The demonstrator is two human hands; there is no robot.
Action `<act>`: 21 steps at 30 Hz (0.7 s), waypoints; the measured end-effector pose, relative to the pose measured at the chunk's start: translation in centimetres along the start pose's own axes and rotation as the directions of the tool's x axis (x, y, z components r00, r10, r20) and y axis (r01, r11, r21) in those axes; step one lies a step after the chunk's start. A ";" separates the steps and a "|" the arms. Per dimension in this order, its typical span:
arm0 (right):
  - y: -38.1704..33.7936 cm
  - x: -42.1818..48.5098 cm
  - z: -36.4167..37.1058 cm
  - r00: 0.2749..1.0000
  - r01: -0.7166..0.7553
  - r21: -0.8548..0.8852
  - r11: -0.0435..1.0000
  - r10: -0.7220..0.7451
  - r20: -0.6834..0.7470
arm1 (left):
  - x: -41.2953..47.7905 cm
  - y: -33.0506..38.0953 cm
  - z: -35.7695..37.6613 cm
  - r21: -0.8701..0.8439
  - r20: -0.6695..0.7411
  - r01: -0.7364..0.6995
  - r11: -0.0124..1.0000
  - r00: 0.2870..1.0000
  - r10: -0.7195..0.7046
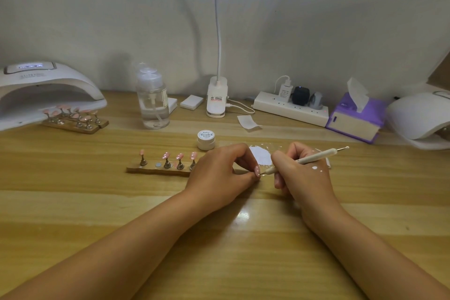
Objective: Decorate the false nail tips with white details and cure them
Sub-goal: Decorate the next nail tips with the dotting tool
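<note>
Our forearms reach in from the near edge of the table (102, 202) and meet near its middle. Our left hand (219, 173) pinches a pink tip (257, 170) between thumb and curled fingers, so the tip sits in the gap between the two hands. Our right hand (302, 178) grips a white tool (314, 158) like a pen. Its fine end points at the tip, touching it or just short of it; we cannot tell which. White specks mark the back of the right hand.

Just beyond the hands lies a white paint patch (261, 154), and behind our left hand stands a small white pot (206, 139) with its lid on. Left of the left hand, a wooden stand (155, 170) carries four more pink tips (166, 155) upright on pegs, some with white dots.

At the far left corner a curing lamp (43, 90) covers a second stand (73, 125) of pink tips. Along the far edge we see a clear bottle (153, 102), a clip lamp (216, 97), a power strip (289, 107) and a purple tissue box (355, 119). A second curing lamp (421, 117) sits at the far right corner.
</note>
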State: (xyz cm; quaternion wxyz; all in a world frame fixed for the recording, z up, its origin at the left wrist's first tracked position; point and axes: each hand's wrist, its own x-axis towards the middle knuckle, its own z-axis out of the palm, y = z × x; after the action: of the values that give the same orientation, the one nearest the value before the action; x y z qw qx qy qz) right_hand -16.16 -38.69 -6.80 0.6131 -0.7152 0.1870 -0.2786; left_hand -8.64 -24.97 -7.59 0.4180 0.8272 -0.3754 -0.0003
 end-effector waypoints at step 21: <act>0.2 0.0 -0.1 1.000 -0.019 -0.020 1.000 0.019 -0.005 | 0.0 -0.1 0.1 -0.012 -0.004 0.007 1.000 1.000 -0.007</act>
State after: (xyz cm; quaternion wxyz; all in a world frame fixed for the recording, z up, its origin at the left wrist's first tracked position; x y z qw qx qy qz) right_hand -16.17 -38.79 -6.97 0.6078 -0.7189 0.1982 -0.2728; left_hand -8.60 -24.96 -7.71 0.4236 0.8261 -0.3716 -0.0024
